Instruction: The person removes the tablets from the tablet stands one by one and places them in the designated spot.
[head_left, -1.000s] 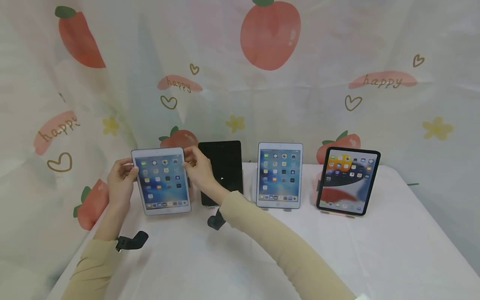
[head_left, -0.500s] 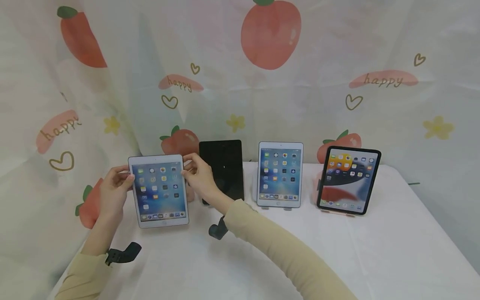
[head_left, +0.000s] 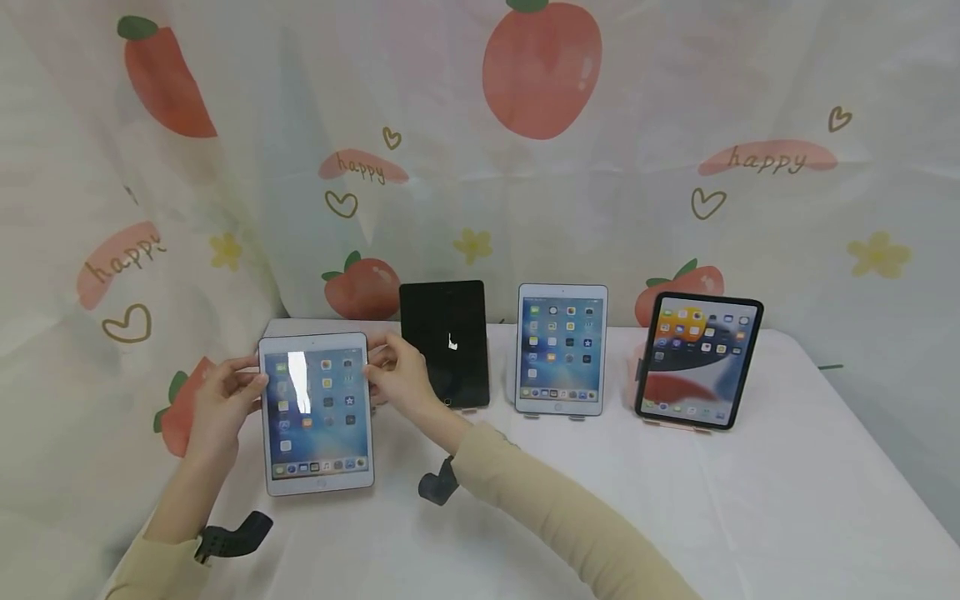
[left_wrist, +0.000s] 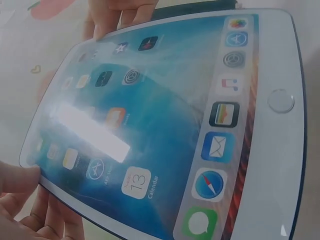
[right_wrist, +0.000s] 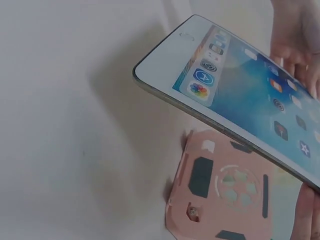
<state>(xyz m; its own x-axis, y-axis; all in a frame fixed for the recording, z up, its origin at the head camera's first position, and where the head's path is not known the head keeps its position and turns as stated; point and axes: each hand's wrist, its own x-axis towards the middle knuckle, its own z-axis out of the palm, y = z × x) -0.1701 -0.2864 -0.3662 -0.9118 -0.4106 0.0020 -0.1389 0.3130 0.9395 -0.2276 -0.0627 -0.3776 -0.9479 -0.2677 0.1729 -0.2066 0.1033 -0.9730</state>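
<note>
Both hands hold a white-framed tablet (head_left: 318, 425) by its two long sides, raised off the table at the left. My left hand (head_left: 221, 408) pinches its left edge, thumb on the front and fingers behind. On the opposite edge, my right hand (head_left: 401, 375) grips near the upper corner. Light glares off the lit screen, which shows app icons. Behind and below the tablet, in the right wrist view, a pink stand (right_wrist: 212, 215) with dark pads sits apart from it. The fingers behind the tablet are partly hidden.
A dark-screened tablet (head_left: 442, 333) stands just behind my right hand. Farther right are another white tablet (head_left: 561, 350) and a black-framed tablet (head_left: 697, 362), each propped on a stand. A fruit-print curtain (head_left: 600, 208) hangs behind the white-covered table (head_left: 750, 508).
Both hands have brought the white tablet down and toward me, away from its place at the back left. The other tablets have stayed where they were.
</note>
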